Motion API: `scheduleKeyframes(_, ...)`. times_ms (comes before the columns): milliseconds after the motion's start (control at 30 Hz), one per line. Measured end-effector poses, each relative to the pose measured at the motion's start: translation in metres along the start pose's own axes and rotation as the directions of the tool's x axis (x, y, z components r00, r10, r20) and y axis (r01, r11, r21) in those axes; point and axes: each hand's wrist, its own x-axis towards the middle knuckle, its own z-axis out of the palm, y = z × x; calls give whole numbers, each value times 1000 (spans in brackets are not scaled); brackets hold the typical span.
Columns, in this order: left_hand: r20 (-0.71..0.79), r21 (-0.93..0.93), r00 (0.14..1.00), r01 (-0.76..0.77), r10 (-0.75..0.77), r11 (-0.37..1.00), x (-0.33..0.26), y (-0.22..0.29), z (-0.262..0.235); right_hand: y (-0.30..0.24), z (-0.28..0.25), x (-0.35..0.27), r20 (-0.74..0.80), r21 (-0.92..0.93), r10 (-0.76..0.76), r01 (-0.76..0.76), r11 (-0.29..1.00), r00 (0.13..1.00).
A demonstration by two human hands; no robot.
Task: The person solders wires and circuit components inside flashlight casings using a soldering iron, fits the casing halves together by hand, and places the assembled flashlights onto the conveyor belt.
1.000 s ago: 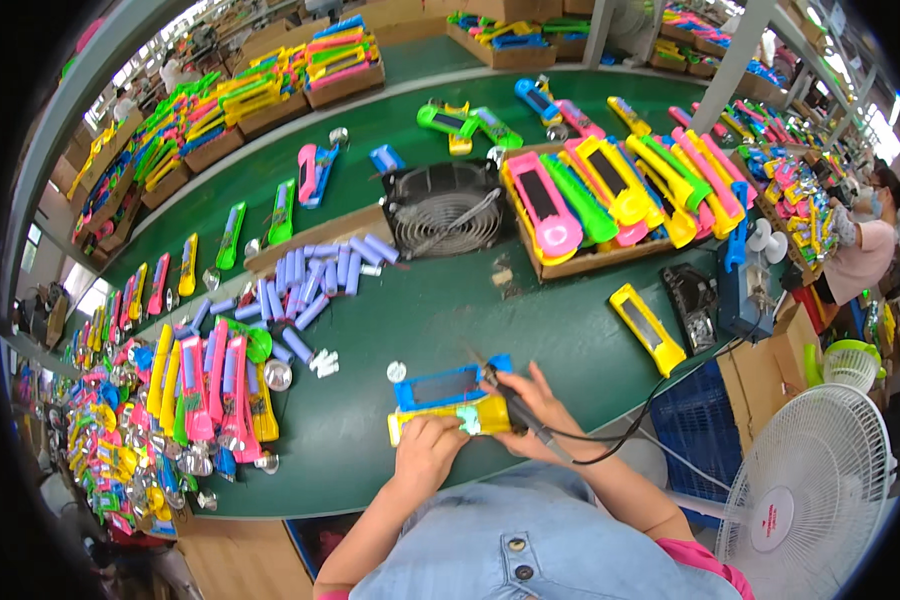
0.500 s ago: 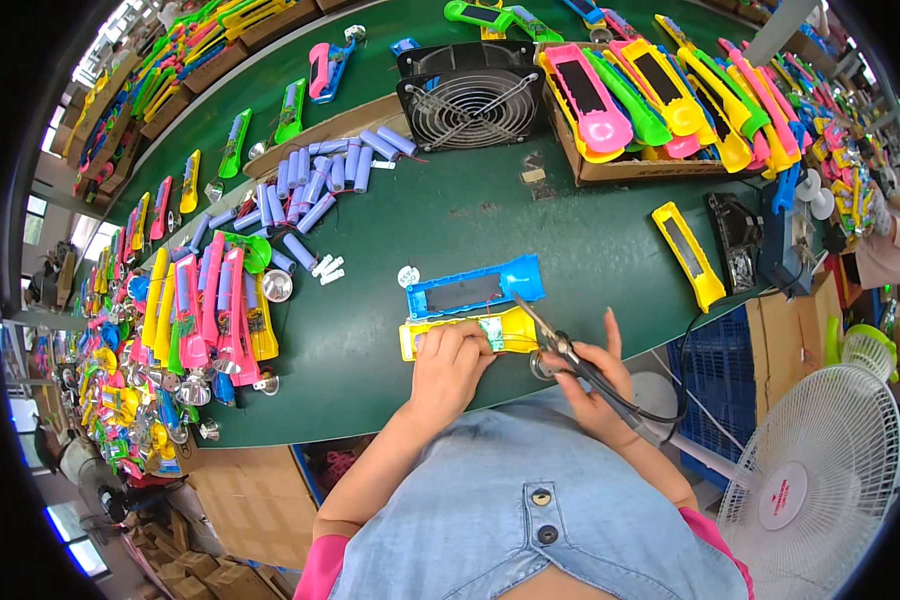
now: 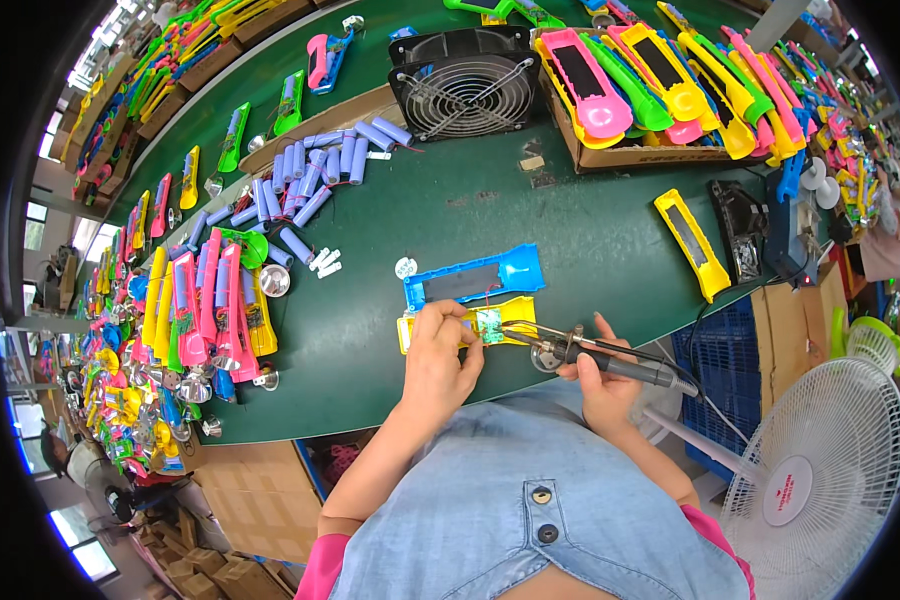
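My right hand [image 3: 610, 395] is closed round the grey handle of a soldering iron [image 3: 630, 367]. Its thin metal end points left, reaching the small green circuit board [image 3: 491, 325] in a yellow flashlight casing [image 3: 522, 306]. My left hand [image 3: 440, 360] lies over the left part of that casing with bent fingers pinched together; what they grip is hidden. Against the yellow casing's far side lies a blue casing half [image 3: 523, 268] with a dark strip. A round reflector [image 3: 544, 358] sits partly behind the iron, by the table's near edge.
Purple battery cells [image 3: 315, 185] are heaped at the far left, beside stacked colourful casings [image 3: 210, 300]. A black fan [image 3: 467, 95] stands beyond my hands. A box of casings [image 3: 630, 157] is at far right; nearer lies another yellow casing [image 3: 692, 245]. A white fan [image 3: 810, 490] stands right.
The soldering iron has swung to a flatter angle, and its end has come down to the circuit board. My left hand's fingers have drawn up into a pinch over the yellow casing.
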Motion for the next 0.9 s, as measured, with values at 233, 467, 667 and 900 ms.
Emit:
scheduleKeyframes(233, 25, 50, 999, -21, 20, 999, 0, -1, -1, 1, 10, 0, -68, 196, 150, -134, 971, 986)
scheduleKeyframes(467, 27, 63, 1000, -15, 14, 998, 0, -2, 0, 17, 1, 0, 39, -6, -39, 39, 999, 998)
scheduleKeyframes(667, 37, 58, 999, -16, 14, 998, 1, -1, 0, -1, 14, -1, -118, 293, 277, -233, 927, 954)
scheduleKeyframes(900, 68, 29, 998, -10, 8, 1000, 3, 1, -2, -2, -3, 7, -35, -3, -58, 58, 998, 998)
